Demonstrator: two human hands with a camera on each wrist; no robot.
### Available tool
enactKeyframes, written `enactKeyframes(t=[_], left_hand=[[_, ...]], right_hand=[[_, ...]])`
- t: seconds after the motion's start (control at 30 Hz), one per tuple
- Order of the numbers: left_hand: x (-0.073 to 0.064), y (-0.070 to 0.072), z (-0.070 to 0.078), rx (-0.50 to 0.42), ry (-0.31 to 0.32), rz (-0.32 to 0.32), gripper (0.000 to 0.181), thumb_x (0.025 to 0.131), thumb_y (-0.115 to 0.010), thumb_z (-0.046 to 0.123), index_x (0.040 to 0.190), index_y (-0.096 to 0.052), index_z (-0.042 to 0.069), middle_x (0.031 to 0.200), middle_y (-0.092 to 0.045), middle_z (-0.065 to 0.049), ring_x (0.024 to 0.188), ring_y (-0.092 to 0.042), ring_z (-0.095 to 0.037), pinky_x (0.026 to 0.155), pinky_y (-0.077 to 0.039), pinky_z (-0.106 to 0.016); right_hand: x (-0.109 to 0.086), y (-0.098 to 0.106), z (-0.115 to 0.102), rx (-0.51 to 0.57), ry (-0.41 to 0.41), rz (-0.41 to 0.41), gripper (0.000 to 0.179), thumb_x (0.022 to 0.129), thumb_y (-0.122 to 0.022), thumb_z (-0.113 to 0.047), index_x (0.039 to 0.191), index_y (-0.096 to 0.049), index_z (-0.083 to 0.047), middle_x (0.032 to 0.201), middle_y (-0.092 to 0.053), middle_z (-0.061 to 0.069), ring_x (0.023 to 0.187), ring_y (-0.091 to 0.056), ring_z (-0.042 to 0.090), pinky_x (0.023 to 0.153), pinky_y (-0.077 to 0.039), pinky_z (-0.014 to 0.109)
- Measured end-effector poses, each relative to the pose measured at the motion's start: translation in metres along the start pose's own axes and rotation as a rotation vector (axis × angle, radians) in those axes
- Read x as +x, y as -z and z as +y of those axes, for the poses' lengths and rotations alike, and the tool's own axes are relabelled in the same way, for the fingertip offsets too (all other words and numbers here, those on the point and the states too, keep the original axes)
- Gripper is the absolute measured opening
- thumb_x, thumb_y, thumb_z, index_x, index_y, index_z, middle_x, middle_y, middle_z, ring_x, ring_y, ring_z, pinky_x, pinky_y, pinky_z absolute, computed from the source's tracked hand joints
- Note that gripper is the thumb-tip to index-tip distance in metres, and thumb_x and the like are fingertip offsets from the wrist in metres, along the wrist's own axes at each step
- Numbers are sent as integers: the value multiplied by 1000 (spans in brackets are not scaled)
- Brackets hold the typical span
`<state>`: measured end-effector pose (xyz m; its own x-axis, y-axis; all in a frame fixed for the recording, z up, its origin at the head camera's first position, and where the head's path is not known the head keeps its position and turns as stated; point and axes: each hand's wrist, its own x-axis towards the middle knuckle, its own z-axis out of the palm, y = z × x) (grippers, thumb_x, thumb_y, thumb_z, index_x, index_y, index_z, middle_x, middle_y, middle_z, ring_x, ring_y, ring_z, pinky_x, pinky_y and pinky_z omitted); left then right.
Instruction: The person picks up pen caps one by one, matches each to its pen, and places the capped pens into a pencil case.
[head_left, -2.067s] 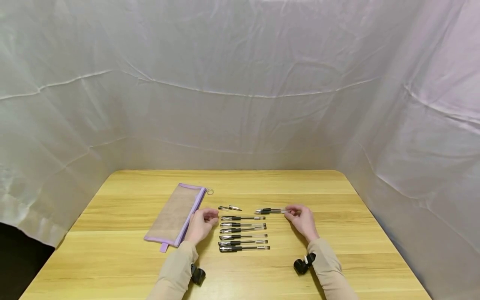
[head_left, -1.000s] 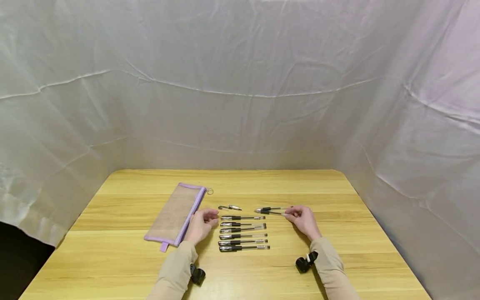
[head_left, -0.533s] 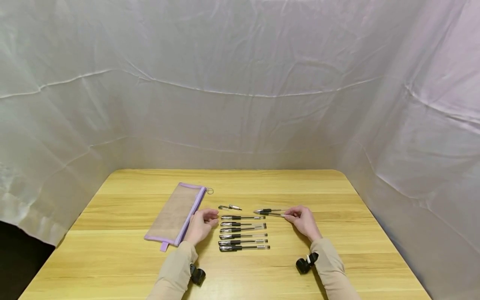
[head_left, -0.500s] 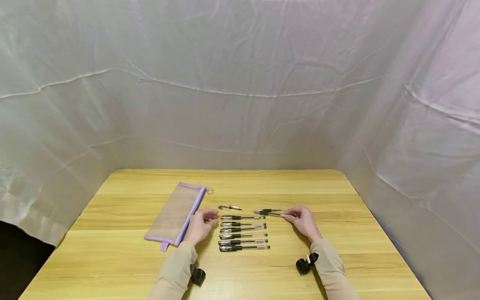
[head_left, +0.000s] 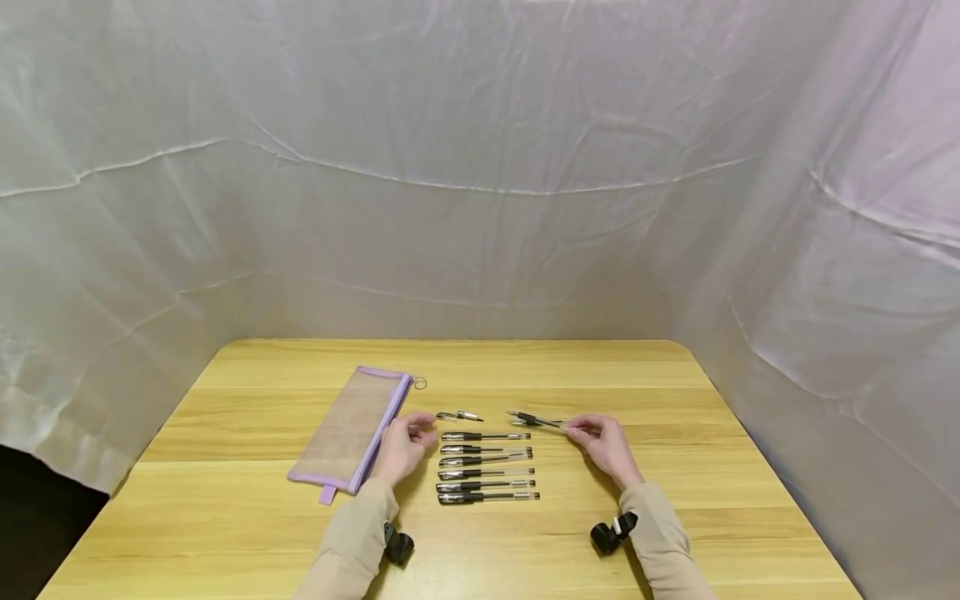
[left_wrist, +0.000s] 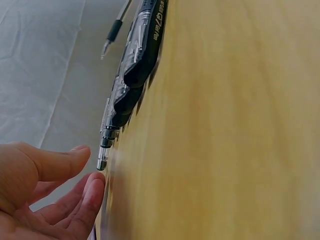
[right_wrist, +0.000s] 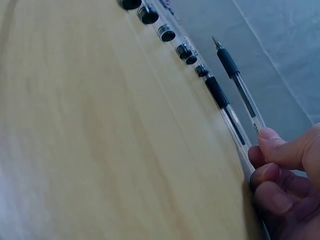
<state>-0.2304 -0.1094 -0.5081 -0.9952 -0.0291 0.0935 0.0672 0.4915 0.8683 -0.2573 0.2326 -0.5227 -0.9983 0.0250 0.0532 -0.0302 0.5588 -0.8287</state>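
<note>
The right hand (head_left: 603,443) pinches a slim pen (right_wrist: 245,92) by its clear plastic barrel, its black grip and metal cone raised off the grained wood table (head_left: 510,550); another uncapped pen (right_wrist: 227,112) lies just beside. The left hand (head_left: 403,448), fingers loosely bent and parted, is between black-gripped capped pens (head_left: 480,474) and a mesh pouch (head_left: 345,433).

Left arm (head_left: 347,542) and right arm (head_left: 662,542) reach forward, both angled inward. Left hand (head_left: 403,448), well apart from right hand (head_left: 609,448), is relaxed, fingers (left_wrist: 89,200) loosely bent, thumb (left_wrist: 62,164) clear of fingertips. Right hand pinches, thumb and index together, other fingers curled under.
</note>
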Motion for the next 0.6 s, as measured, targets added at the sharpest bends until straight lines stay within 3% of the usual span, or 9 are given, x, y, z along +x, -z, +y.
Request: enactKeyframes(t=[0.2,0.3,0.6], left_hand=[[7,-2,1,-10,-44,23,30,85,-72,-4,115,-70,-4,105,-73,-20,83,-68,-20,72,-58,-29],[11,-4,1,-7,-72,37,28,85,-71,-5,113,-70,-4,105,-73,-21,75,-65,-15,64,-55,-25],[27,-10,0,68,41,18,26,88,-73,3,114,-73,3,109,-74,-15,78,-62,-15,66,-49,-25]], right_hand=[[-2,-2,-3,239,-72,-38,18,92,-70,-4,106,-72,7,75,-70,6,53,-48,4,46,-37,16],[-4,-3,-4,344,-104,-61,22,93,-69,-3,110,-69,12,70,-67,4,50,-50,6,44,-40,17],[-5,-8,-7,516,-123,-47,27,90,-69,4,113,-64,18,78,-72,10,61,-61,10,53,-52,18]])
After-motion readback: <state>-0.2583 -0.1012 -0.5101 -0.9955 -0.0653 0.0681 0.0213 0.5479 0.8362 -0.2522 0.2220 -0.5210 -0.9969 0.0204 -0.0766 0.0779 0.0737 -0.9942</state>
